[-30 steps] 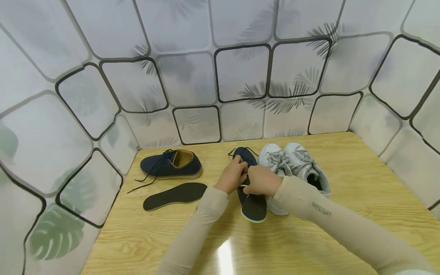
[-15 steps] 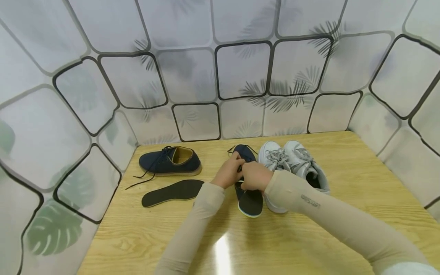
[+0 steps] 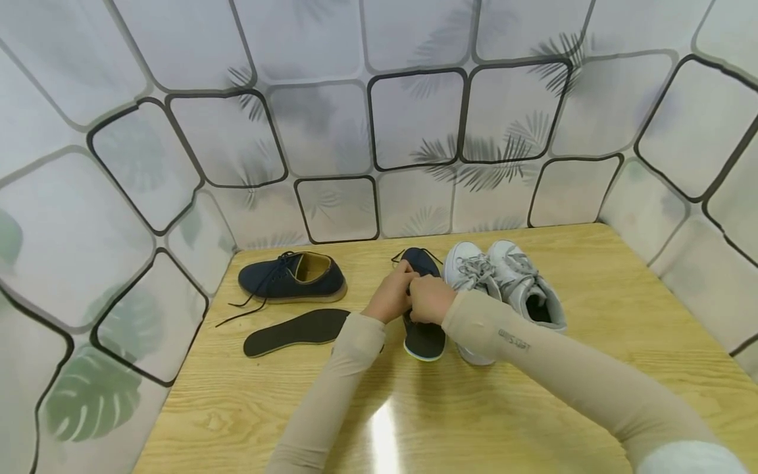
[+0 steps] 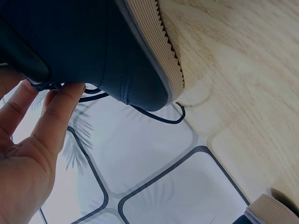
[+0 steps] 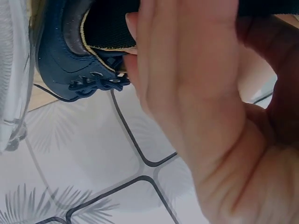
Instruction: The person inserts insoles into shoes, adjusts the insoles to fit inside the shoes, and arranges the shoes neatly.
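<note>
A navy lace-up shoe (image 3: pixel 420 261) stands on the table with its toe away from me. My left hand (image 3: pixel 389 295) grips it at the collar; in the left wrist view its fingers (image 4: pixel 58 114) press by the laces and tongue of the shoe (image 4: pixel 93 51). My right hand (image 3: pixel 429 299) holds a black insole (image 3: pixel 425 340), whose front part lies inside the shoe's opening while its rounded heel end sticks out toward me. In the right wrist view, the insole (image 5: pixel 112 23) runs into the shoe (image 5: pixel 60 60) beneath the fingers. The insole's tip is hidden.
Two white sneakers (image 3: pixel 521 280) stand close on the right of the shoe. A second navy shoe (image 3: pixel 260 280) stands at the left, its laces trailing on the wooden table (image 3: pixel 237 408). Another black insole (image 3: pixel 299 332) lies in front of it. Patterned cloth walls (image 3: pixel 331 138) enclose the table.
The insole has slid further forward into the shoe, its heel end now nearer the shoe. My right hand has moved slightly left and forward with it; my left hand keeps its hold.
</note>
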The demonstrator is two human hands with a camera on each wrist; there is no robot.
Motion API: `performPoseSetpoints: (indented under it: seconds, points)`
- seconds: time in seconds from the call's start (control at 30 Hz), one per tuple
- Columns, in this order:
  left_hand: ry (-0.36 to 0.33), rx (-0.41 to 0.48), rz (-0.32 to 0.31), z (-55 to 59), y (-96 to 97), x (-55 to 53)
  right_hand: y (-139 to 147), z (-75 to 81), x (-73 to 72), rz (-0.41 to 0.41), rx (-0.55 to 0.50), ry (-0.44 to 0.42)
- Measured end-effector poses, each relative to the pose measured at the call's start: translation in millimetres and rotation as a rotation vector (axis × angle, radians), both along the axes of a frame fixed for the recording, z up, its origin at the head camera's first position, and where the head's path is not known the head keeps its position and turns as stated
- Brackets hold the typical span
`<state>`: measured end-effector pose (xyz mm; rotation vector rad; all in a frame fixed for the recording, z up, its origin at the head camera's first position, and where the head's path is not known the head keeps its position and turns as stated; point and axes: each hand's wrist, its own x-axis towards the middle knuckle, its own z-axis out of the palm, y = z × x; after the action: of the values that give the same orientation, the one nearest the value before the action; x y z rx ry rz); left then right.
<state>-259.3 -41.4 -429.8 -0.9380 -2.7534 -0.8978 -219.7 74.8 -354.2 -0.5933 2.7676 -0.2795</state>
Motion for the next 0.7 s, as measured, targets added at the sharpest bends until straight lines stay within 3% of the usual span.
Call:
performPoseSetpoints:
  seconds: [0.27, 0.57, 0.7]
  points:
    - [-0.033, -0.014, 0.012, 1.4, -0.5, 0.0, 1, -5.2, -3.9, -0.001, 0.012, -0.006]
    - [-0.004, -0.061, 0.021, 2.5, -0.9, 2.0, 4, -4.0, 42.3, 0.037, 0.002, 0.192]
    - [0.003, -0.068, 0.022, 1.5, -0.9, 1.6, 9, -0.4, 54.3, 0.054, 0.001, 0.194]
